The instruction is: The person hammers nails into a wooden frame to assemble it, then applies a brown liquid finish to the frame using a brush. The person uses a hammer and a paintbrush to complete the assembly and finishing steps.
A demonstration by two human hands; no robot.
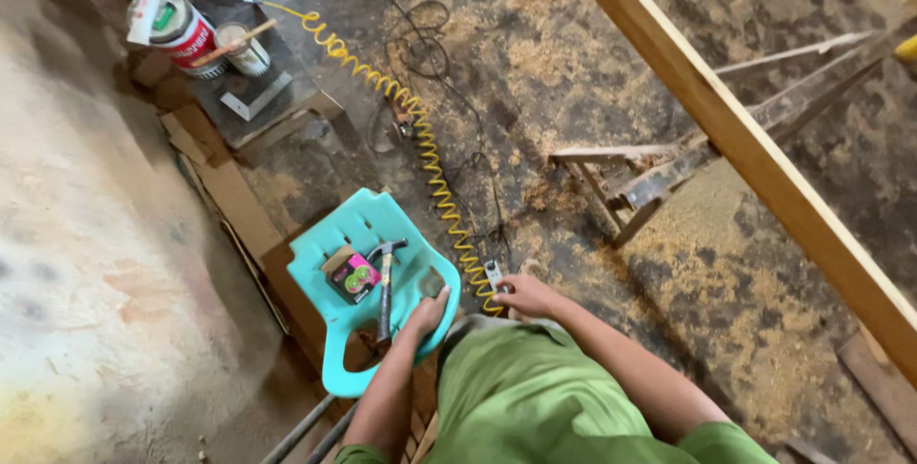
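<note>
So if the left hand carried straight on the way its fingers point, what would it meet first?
Probably the steel claw hammer lying on the turquoise plastic chair; the left hand already rests on the seat edge, though depth is unclear.

**Tight quarters around the turquoise chair**

The left hand [427,314] sits on the front edge of the turquoise chair [330,354], and the seat is crowded: a hammer [385,282] lies lengthwise down the middle, a small pink box [351,278] just beside it on the left. Only the seat's right strip lies open. The right hand [523,296] is hemmed by the yellow coiled hose [432,163], which runs down to it. Beyond the hose, open sawdust floor. A long timber plank [755,153] bars the right, a trestle [659,172] beneath it. A wall closes the left.
</note>
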